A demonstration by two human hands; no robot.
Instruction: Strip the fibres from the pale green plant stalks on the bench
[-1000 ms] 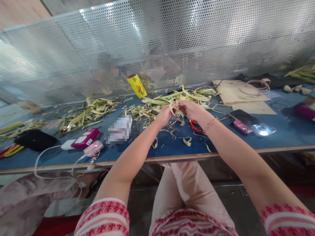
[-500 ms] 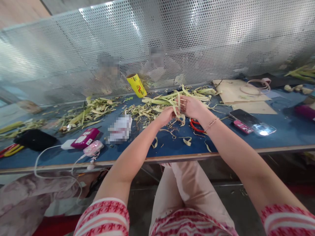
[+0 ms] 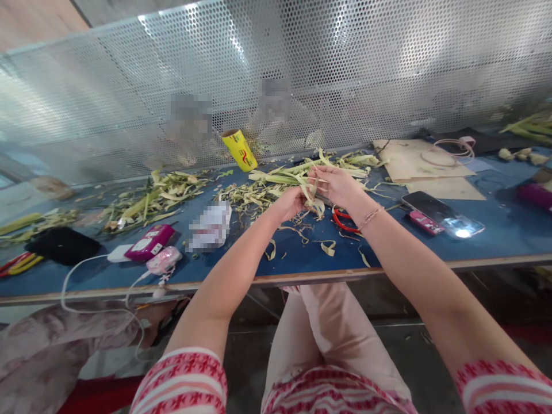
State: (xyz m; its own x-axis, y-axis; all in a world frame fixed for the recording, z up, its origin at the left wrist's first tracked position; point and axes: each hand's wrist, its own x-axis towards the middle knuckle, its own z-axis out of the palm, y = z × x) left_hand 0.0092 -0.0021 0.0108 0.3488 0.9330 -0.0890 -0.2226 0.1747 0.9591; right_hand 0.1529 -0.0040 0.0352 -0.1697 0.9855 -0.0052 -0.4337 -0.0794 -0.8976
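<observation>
Pale green, curled plant strips (image 3: 315, 202) hang between my two hands over the blue table (image 3: 241, 265). My left hand (image 3: 293, 202) is closed round the lower part of them. Higher up and to the right, my right hand (image 3: 330, 183) has its fingers bent together on the same strips. Behind and left of my hands lies a loose heap of similar peelings (image 3: 248, 196), with longer green stalks (image 3: 280, 174) on top. Red scissor handles (image 3: 345, 221) show just below my right wrist; their blades are hidden.
A yellow tube (image 3: 240, 150) stands tilted by the perforated metal screen (image 3: 345, 69). Phones (image 3: 425, 204) lie right, below brown paper (image 3: 401, 161). At left are a magenta box (image 3: 150, 241), a black pouch (image 3: 62, 246) and another plant heap (image 3: 159, 195). A person's patterned leg (image 3: 73, 328) shows lower left.
My right hand has shifted slightly, its fingers drawn closer together on the strips. The strip between my hands has changed shape. My left hand has barely moved.
</observation>
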